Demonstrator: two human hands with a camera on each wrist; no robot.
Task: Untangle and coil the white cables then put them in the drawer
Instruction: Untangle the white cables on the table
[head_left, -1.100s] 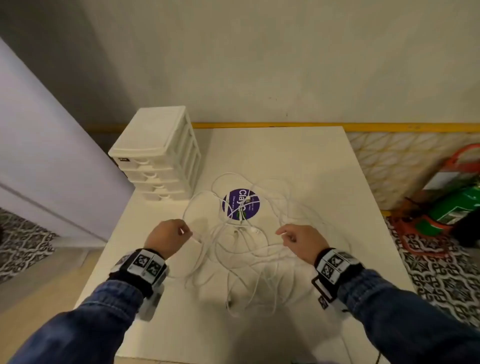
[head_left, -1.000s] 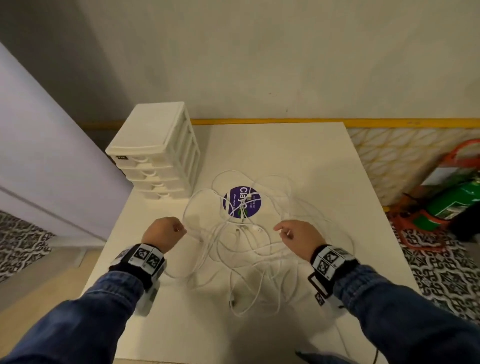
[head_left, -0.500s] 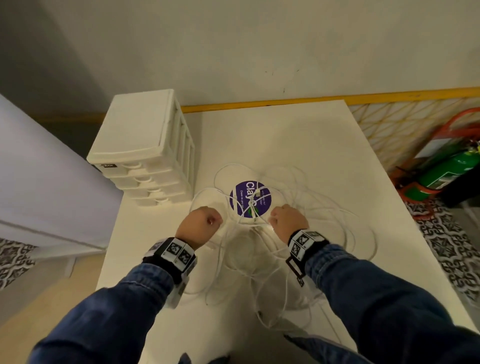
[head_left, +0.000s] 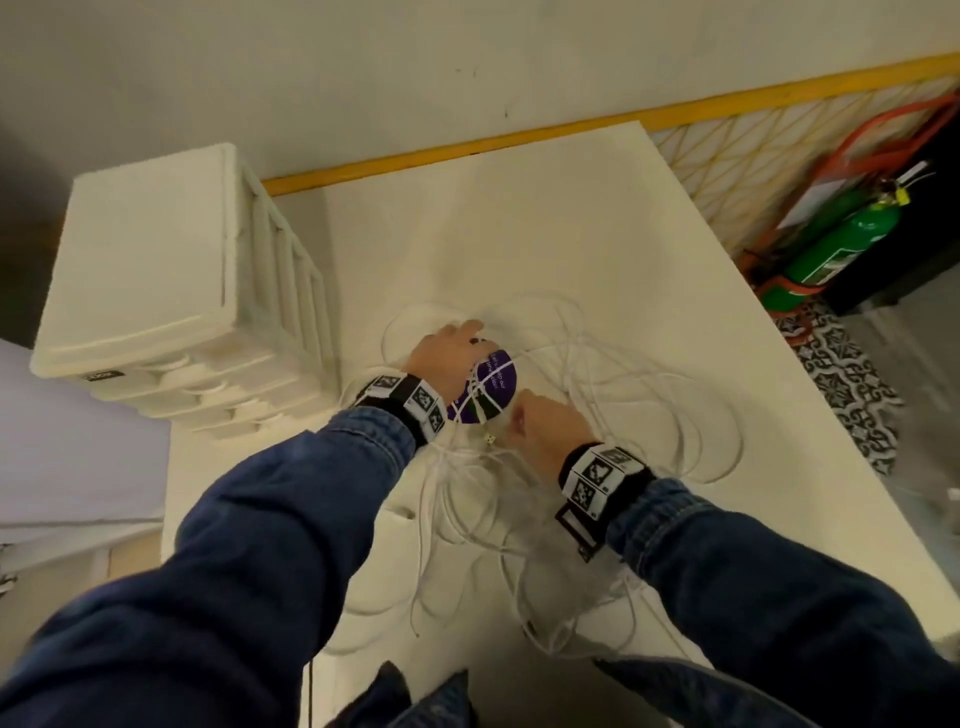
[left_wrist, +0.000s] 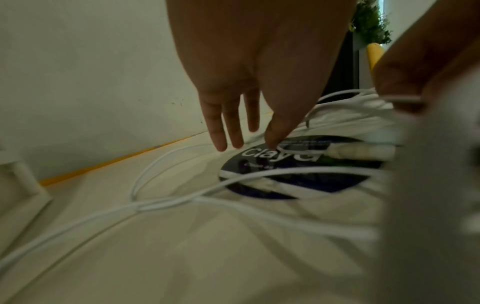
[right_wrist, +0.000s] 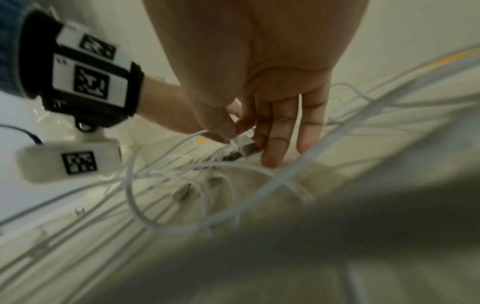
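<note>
The right hand (right_wrist: 249, 115) pinches a connector end (right_wrist: 240, 151) at mid-frame. The left hand (head_left: 447, 358), fingers straight, rests upper-left of it on the white cables (head_left: 613, 415)

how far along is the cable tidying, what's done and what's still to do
Done: nothing visibly finished. The white cables lie in one tangled heap on the table, none coiled.

In hand: the right hand pinches a connector end between thumb and fingers. The left hand reaches over the purple sticker, fingers straight, thumb tip down on it.

Left: separating the cables, coiling each, then opening the drawer unit, whose visible drawers look closed.
</note>
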